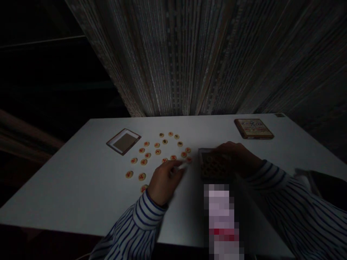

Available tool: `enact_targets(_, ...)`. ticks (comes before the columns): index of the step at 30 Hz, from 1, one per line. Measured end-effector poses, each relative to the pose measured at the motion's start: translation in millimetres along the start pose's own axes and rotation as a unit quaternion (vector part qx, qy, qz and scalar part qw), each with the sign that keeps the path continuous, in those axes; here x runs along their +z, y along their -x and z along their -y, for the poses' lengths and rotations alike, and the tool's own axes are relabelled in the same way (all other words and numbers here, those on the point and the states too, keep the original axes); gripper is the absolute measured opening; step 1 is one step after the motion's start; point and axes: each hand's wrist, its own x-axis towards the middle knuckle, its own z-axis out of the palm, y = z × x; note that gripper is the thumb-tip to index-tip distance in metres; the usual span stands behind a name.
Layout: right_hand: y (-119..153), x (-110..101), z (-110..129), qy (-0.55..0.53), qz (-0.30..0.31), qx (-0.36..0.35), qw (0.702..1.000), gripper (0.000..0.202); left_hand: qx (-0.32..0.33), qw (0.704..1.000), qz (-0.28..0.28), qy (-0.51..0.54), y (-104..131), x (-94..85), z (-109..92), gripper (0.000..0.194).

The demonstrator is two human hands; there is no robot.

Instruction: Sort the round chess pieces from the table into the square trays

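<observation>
My left hand (pixel 166 180) is over the table with thumb and fingers closed in a pinch; whatever is between the fingertips is blurred, with a pale edge showing. Around it lie several round Chinese chess pieces (pixel 143 162), cream with red or black characters, one partly covered by the hand. Close to the fingertips are a few more red-marked pieces (pixel 183 154). My right hand (pixel 238 157) is over the right side of an open box (pixel 201 164) that holds rows of pieces (pixel 213 169). Shadow hides most of its fingers and whether they grip anything.
A white table (pixel 67 187) carries everything. A shallow framed tray or lid (pixel 123 141) lies at the left back, and a closed printed box (pixel 254 129) at the right back. A striped curtain (pixel 184 57) hangs behind. Something dark (pixel 328 187) is at the right edge.
</observation>
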Motion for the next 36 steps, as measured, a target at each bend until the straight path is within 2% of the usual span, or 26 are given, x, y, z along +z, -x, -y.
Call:
enact_targets(9,-3,-7,17,-0.025,-0.005,-0.012,1.000,0.022,0.006,0.997,0.021,-0.068,14,-27.0,5,0.027)
enact_targets(17,-25,-10,26,0.019,0.047,0.004,0.999,0.026,-0.010,0.993,0.002,-0.117,9,-62.6,14,0.029)
enact_targets(21,-30,-21,28,0.001,0.025,0.017,1.000,0.026,-0.017,0.992,-0.012,-0.121,5,-77.5,20,0.032)
enact_targets(26,-29,-30,25,-0.041,-0.005,0.007,0.999,0.026,-0.015,0.993,-0.022,-0.115,2,-83.2,27,0.036)
enact_targets(30,-34,-26,25,-0.050,-0.014,0.010,0.999,0.024,-0.008,0.992,-0.018,-0.126,-3,-85.0,31,0.032)
enact_targets(32,-42,-22,28,-0.044,0.008,0.011,0.999,0.024,-0.008,0.990,-0.009,-0.138,-10,-86.4,32,0.029)
enact_targets(36,-69,-11,40,-0.001,0.095,0.020,0.995,0.028,-0.031,0.987,0.021,-0.159,-31,-84.7,36,0.028)
